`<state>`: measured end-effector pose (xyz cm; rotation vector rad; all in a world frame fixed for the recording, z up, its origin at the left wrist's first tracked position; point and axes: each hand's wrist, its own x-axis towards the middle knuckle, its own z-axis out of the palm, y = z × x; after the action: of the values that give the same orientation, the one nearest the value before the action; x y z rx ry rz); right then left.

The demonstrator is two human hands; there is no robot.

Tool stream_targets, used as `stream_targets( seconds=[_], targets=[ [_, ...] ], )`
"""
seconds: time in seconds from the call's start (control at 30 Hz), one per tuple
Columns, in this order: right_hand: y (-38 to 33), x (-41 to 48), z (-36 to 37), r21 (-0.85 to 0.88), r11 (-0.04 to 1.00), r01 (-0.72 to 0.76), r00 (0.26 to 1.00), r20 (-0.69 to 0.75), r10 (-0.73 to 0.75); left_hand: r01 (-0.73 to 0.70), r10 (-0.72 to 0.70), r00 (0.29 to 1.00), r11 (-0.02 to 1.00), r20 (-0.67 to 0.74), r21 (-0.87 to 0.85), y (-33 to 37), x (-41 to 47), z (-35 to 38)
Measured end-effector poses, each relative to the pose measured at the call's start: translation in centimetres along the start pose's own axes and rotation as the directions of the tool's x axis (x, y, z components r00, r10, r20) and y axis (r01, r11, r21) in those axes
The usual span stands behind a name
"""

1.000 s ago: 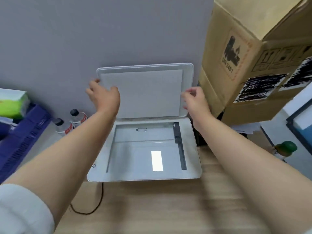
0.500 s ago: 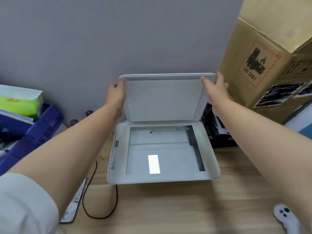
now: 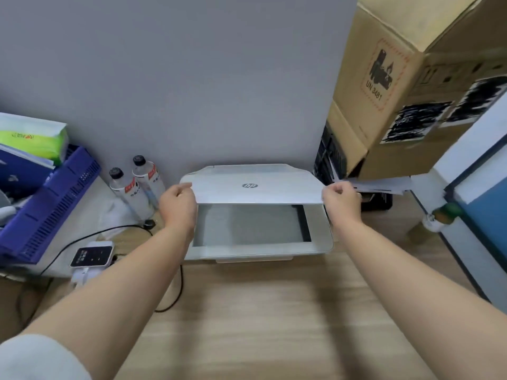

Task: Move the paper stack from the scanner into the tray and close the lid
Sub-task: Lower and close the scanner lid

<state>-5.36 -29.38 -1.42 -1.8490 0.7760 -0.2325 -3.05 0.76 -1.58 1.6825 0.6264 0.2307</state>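
Observation:
A white scanner (image 3: 319, 231) sits on the wooden desk against the grey wall. Its lid (image 3: 255, 187), with a logo on top, is tilted low over the glass (image 3: 247, 224), and a gap still shows at the front. My left hand (image 3: 178, 205) grips the lid's front left corner and my right hand (image 3: 341, 201) grips its front right corner. The glass is bare; no paper lies on it. A few white sheets (image 3: 384, 186) stick out under the cardboard box to the right of the scanner.
A large cardboard box (image 3: 397, 86) stands at the right. Two small bottles (image 3: 137, 185) stand left of the scanner. A blue basket (image 3: 52, 204) and a green tissue pack (image 3: 35, 138) are at far left. A small white device (image 3: 92, 253) and black cable (image 3: 175, 292) lie nearby.
The lid stood upright against the wall in the earlier frames; both hands took its side edges and have swung it down to nearly flat over the glass.

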Motion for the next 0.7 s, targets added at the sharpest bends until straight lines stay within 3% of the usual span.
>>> stream_targets(
  seconds=[0.1, 0.23, 0.37, 0.43, 0.5, 0.6, 0.7],
  targets=[
    [3.8, -1.0, 0.0, -0.176, 0.984, -0.021, 0.997, 0.069, 0.034, 0.035, -0.033, 0.999, 0.986, -0.015, 0.164, -3.7, -1.3, -1.1],
    [7.5, -2.3, 0.6, -0.382, 0.919, 0.098, 0.979, 0.204, -0.02, 0.051, -0.073, 0.997, 0.882, 0.03, 0.469, -6.4, -2.6, -1.6],
    [8.6, -3.3, 1.1, -0.607, 0.744, 0.278, 0.959, 0.226, -0.174, -0.184, 0.096, 0.98, 0.77, 0.173, 0.612, -7.4, -3.1, -1.0],
    [8.8, -3.7, 1.4, -0.67, 0.641, 0.375, 0.927, 0.278, -0.252, -0.32, 0.174, 0.944, 0.696, 0.28, 0.643, -8.1, -2.7, -0.7],
    [9.1, -3.8, 1.8, -0.663, 0.593, 0.457, 0.887, 0.386, -0.253, -0.43, 0.137, 0.884, 0.61, 0.447, 0.665, -8.4, -2.3, -0.3],
    [9.6, -3.8, 2.4, -0.68, 0.512, 0.524, 0.841, 0.507, -0.188, -0.661, 0.04, 0.729, 0.298, 0.683, 0.688, -8.7, -1.9, 0.3],
    [9.7, -3.8, 2.7, -0.712, 0.417, 0.565, 0.818, 0.551, -0.168, -0.728, -0.006, 0.672, 0.182, 0.741, 0.661, -9.5, -2.0, 0.5]
  ],
)
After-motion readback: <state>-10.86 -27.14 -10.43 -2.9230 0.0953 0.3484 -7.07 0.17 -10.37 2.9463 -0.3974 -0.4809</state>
